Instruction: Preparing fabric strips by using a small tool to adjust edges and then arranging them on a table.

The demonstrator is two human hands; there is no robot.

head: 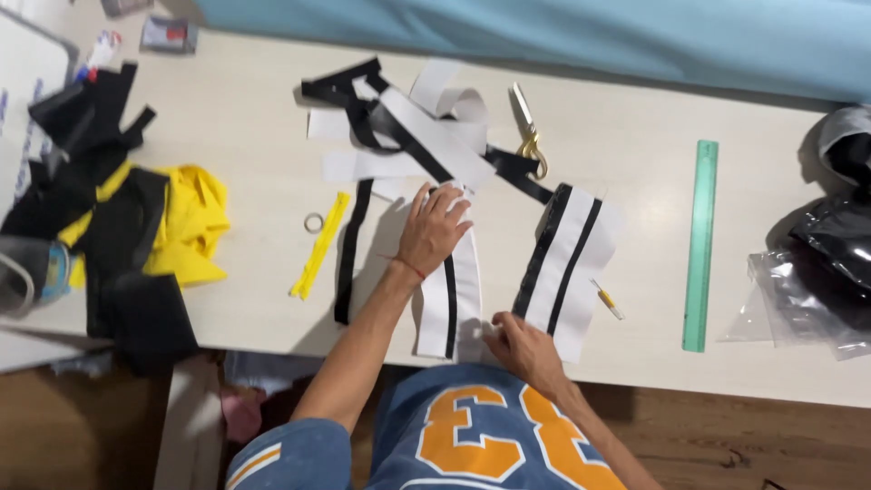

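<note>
Closest to you, your right hand [524, 349] sits at the near edge of the pale wooden table [254, 118], fingers pinched shut on the bottom end of the white fabric strip with a black stripe [451, 299]. That strip runs away from you up the table, and your left hand [434, 229] lies flat on its upper end, fingers spread and pressing down rather than gripping. Just right of it, nearly touching, lies a wider white fabric panel with two black stripes [567, 263], tilted slightly, with a small yellow and white marking pencil [608, 299] at its lower right edge. A separate narrow black strip [349, 254] lies to the left of your left forearm, and beyond that a yellow zipper [319, 245] beside a small metal ring [313, 222]. Further up, a loose heap of white and black offcuts [408, 127] touches a pair of gold-handled scissors [528, 136]. A long green ruler [700, 245] lies well to the right, and a pile of yellow and black fabric [136, 227] at the far left.
</note>
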